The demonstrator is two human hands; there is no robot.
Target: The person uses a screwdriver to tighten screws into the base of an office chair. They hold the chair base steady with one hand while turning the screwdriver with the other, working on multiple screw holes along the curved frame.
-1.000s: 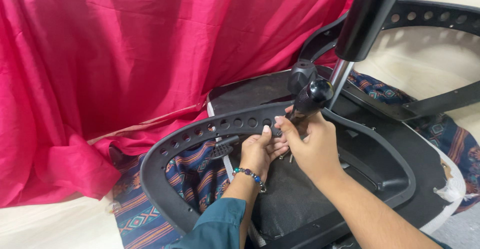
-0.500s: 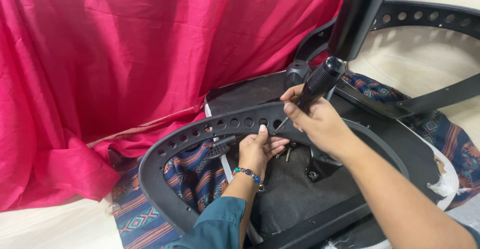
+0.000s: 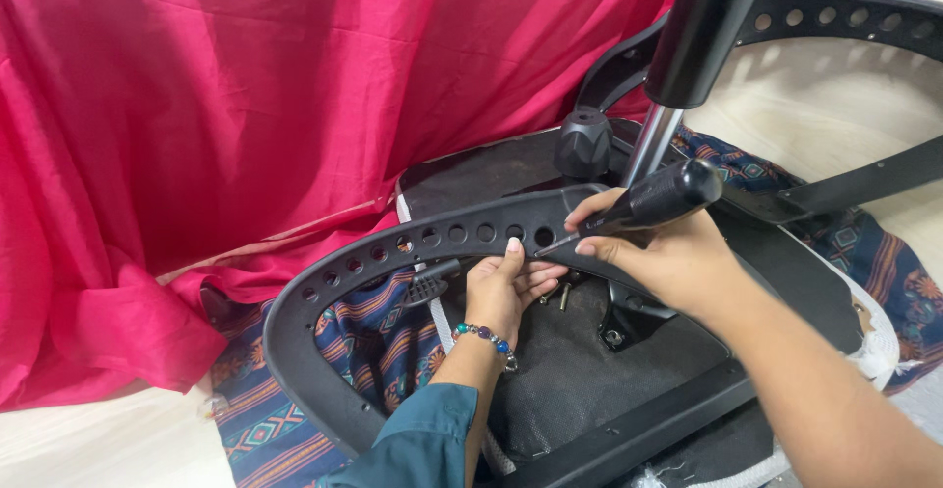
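Observation:
An upturned black office chair lies in front of me. My right hand grips a black-handled screwdriver, whose tip points down-left at the perforated black armrest loop. My left hand, with a beaded bracelet on the wrist, presses its fingers against the inner side of that loop just under the screwdriver tip. Loose screws lie on the dark seat underside beside my left hand. The chair's gas cylinder rises at the upper right.
A large pink cloth covers the back and left. A patterned blue rug lies under the chair. A black knob stands by the cylinder. A second perforated armrest arcs at the top right. Pale floor shows at the lower left.
My right hand has lifted the screwdriver from the spot near my left hand and tilted it, the handle now up to the right. My left hand stays on the armrest loop.

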